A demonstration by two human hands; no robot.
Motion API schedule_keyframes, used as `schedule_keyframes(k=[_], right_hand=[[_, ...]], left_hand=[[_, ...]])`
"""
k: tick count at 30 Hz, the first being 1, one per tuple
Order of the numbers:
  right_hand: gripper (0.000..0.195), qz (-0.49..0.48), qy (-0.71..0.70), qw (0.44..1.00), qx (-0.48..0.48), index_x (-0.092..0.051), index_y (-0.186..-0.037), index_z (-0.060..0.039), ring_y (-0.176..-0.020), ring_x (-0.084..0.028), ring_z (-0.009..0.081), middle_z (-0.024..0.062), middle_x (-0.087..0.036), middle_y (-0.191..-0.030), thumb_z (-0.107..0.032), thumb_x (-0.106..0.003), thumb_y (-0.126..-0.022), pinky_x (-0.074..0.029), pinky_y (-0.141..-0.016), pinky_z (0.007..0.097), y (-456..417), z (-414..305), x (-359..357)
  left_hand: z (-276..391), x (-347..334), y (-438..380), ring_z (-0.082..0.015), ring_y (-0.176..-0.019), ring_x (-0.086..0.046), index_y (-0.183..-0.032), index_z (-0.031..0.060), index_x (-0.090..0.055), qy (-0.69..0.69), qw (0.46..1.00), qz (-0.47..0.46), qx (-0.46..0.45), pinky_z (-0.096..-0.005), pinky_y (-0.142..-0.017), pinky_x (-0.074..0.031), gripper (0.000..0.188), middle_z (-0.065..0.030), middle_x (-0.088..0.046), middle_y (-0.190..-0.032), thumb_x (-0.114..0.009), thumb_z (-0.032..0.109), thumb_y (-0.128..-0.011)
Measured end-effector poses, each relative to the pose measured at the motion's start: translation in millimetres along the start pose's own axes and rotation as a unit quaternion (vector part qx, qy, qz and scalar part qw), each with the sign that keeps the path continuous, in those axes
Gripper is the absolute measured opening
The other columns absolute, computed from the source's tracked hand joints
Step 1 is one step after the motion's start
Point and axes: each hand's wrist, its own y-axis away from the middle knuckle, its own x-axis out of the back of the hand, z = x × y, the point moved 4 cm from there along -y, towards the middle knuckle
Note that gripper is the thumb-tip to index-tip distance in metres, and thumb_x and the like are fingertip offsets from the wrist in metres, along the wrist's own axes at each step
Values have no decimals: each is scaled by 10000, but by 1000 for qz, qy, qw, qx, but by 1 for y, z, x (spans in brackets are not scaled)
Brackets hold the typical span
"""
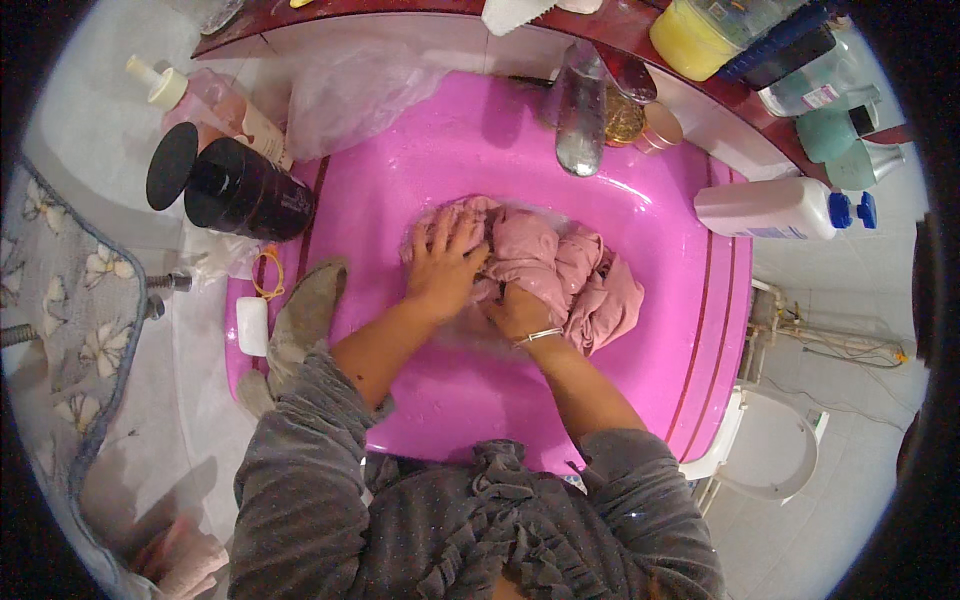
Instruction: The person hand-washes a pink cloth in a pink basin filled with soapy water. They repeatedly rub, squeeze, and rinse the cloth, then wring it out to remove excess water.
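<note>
A wet, bunched pink cloth (525,244) lies in the basin of a bright pink washbasin (480,420), with a little water around it. My left hand (446,262) presses palm down on the cloth's left part, fingers spread over the folds. Close beside it, my right hand (521,311) is curled into the lower edge of the cloth, its fingertips hidden among the folds. A metal faucet (581,120) reaches over the basin from the back rim.
A black bottle (247,187), a pink pump bottle (225,112) and a white soap bar (252,326) are at the left rim. A white blue-pump bottle (772,208) lies at right. Above runs a dark red shelf (420,11) with several containers. A toilet (772,446) stands lower right.
</note>
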Motion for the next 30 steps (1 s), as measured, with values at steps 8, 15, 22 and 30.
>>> schedule_keyframes(k=[8,15,22,30], right_hand=[[404,-283,67,945,-151,-496,-1055,1,-976,-505,346,230,-500,-1081,-262,-516,-748,-403,-840,395,-9,-24,30],[443,-113,100,988,-26,-453,-1103,-35,-786,-554,360,208,-552,-926,-222,-576,-720,-442,-704,405,26,-16,66],[323,-110,54,991,50,-512,-984,-49,-728,-563,319,178,-568,-809,-35,-571,-667,-446,-628,375,47,-12,122],[462,-29,-271,961,-47,-497,-1014,-29,-815,-545,156,76,-559,-893,167,-384,-611,-448,-702,289,64,15,214]], left_hand=[[6,-36,-8,-292,-1172,-296,-1028,124,-567,-55,998,-29,-29,-496,-895,-279,309,-62,-433,-1202,-502,157,-728],[-65,7,-11,-294,-922,-524,-1062,100,-530,358,927,-54,97,-360,-796,-420,416,-129,-537,-1046,-550,126,-647],[-16,108,8,-228,-865,-550,-1068,21,-501,236,963,102,-78,-304,-773,-427,501,-122,-577,-918,-565,58,-573],[15,177,30,-152,-854,-547,-939,6,-571,392,911,55,-113,-269,-768,-425,346,-84,-584,-907,-531,26,-595]])
